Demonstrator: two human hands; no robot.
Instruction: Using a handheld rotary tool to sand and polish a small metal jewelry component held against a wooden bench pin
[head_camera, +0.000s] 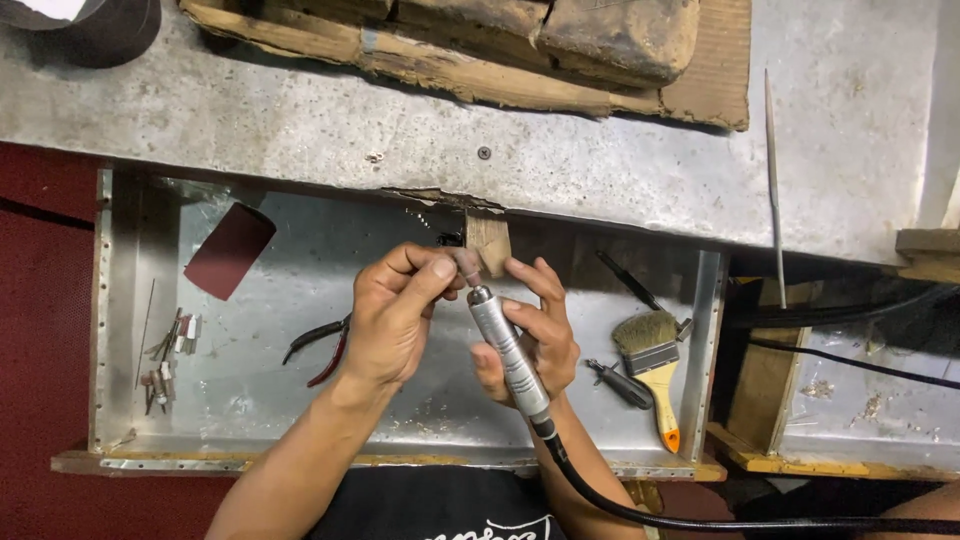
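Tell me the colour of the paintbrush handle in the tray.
The paintbrush handle is yellow with an orange tip, seen in the head view.

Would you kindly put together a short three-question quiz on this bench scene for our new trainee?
1. True or false: the right hand grips a silver handpiece that trails a black flexible cable.
2. Which tool lies in the metal tray just left of the left hand? A) red-handled pliers B) a hammer C) a saw
3. Fill in: to the right of the hands, a brush lies with an ______ tip on its handle.

Key
1. True.
2. A, the pliers.
3. Orange.
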